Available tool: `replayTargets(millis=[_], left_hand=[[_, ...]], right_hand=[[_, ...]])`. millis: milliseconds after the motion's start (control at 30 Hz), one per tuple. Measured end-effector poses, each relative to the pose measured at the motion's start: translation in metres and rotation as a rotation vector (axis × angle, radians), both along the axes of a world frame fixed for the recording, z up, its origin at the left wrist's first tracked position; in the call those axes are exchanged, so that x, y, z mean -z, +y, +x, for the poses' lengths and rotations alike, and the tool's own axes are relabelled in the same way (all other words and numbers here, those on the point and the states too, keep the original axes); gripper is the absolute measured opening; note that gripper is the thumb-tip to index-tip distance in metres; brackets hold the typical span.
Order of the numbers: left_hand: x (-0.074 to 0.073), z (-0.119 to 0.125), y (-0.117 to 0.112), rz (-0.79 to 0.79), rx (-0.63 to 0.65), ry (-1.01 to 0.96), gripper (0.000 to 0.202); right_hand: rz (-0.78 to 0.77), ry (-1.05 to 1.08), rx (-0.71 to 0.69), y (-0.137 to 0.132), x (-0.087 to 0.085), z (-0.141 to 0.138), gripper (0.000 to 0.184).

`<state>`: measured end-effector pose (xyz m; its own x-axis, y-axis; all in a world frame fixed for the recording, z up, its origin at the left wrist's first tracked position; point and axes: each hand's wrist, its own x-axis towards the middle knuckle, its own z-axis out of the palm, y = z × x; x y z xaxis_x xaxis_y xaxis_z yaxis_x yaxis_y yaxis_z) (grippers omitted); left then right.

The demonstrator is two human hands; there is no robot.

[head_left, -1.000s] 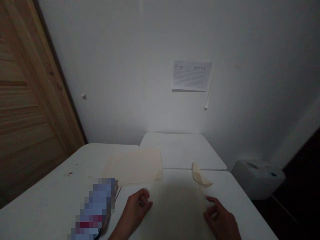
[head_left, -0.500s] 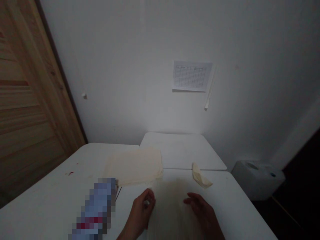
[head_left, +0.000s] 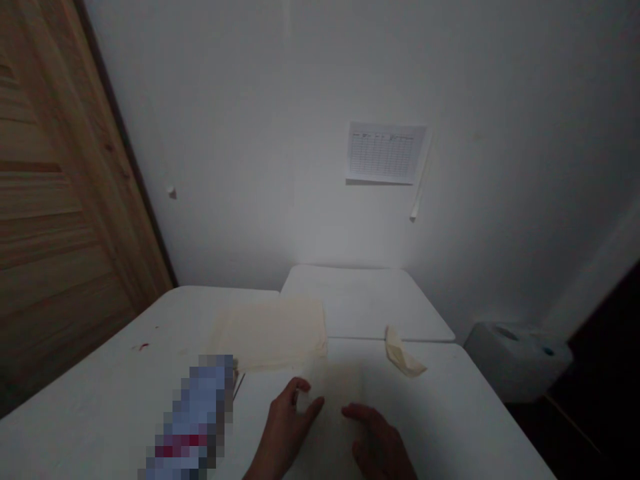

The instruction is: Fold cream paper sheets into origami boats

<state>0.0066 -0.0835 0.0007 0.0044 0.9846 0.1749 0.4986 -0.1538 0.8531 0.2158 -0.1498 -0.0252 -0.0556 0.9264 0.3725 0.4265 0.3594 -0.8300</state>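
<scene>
A thin, pale cream cloth (head_left: 335, 400) lies on the white table between my hands and is hard to see against it. My left hand (head_left: 290, 420) is at its left edge, with a pale bit of it perhaps between the fingers. My right hand (head_left: 375, 443) lies close by at the lower right, fingers spread and holding nothing. Beyond them is a flat stack of cream cloth (head_left: 270, 333). A small folded cream cloth piece (head_left: 403, 353) lies to the right, by the table join.
A pixelated blue and red object (head_left: 193, 420) stands left of my hands. Two white tables (head_left: 367, 300) meet beyond them, with a red stain (head_left: 144, 347) at left. A wooden door (head_left: 65, 167), a paper chart (head_left: 386, 153) and a white plastic container (head_left: 515, 363) surround them.
My right hand has moved left, towards my left hand. My left hand has shifted slightly right. The cloth between them looks narrower.
</scene>
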Motion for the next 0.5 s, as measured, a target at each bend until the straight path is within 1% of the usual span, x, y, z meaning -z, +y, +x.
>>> replayTargets(millis=[133,200,267,367,433,500], left_hand=[[0.005,0.001,-0.001,-0.004,-0.025,-0.038,0.033],[0.005,0.002,-0.001,-0.028,-0.026,-0.080,0.036],[0.003,0.003,-0.002,-0.074,-0.021,-0.157,0.041],[-0.008,0.006,-0.006,-0.189,0.014,-0.334,0.055],[-0.017,0.009,-0.010,-0.244,0.038,-0.445,0.072],[-0.026,0.012,-0.014,-0.271,0.057,-0.525,0.088]], right_hand=[[0.019,-0.023,-0.049,-0.002,0.006,0.000,0.040],[0.027,-0.015,-0.054,-0.005,0.005,-0.003,0.041],[0.048,0.030,-0.019,-0.005,0.000,-0.007,0.040],[0.033,0.158,0.076,0.003,-0.010,-0.010,0.039],[-0.068,0.288,0.141,0.013,-0.018,-0.010,0.047],[-0.159,0.446,0.161,0.023,-0.025,-0.010,0.058]])
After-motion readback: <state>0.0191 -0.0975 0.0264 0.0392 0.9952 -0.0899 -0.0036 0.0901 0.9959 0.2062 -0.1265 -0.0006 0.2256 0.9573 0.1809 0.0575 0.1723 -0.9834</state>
